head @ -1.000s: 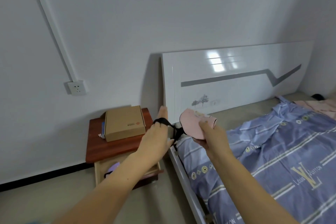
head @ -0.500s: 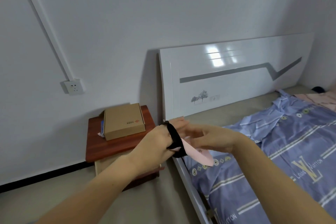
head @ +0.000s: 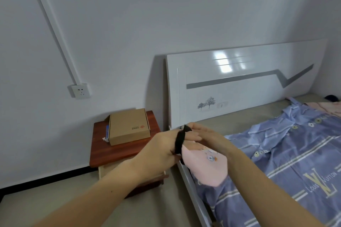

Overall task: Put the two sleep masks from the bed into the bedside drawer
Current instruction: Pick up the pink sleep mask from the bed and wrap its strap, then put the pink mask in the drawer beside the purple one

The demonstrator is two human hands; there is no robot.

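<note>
A pink sleep mask (head: 206,166) with a black elastic strap (head: 179,140) hangs between my hands, over the bed's left rail. My left hand (head: 158,151) has the strap looped around its fingers. My right hand (head: 204,134) meets the left at the strap, fingers stretched flat against the mask's top edge. The bedside drawer (head: 118,168) stands pulled out under the red-brown nightstand top (head: 125,149), mostly hidden behind my left forearm. Its inside is hidden, and I see no second mask.
A brown cardboard box (head: 128,126) lies on the nightstand. The white headboard (head: 239,86) leans against the wall, with a purple patterned sheet (head: 286,153) on the bed (head: 230,119). A wall socket (head: 80,91) is left of the nightstand. Bare floor (head: 151,206) lies between me and the nightstand.
My hands have come together and dropped lower. The mask went from held up in my right hand to hanging below both hands, the strap now wound on my left fingers.
</note>
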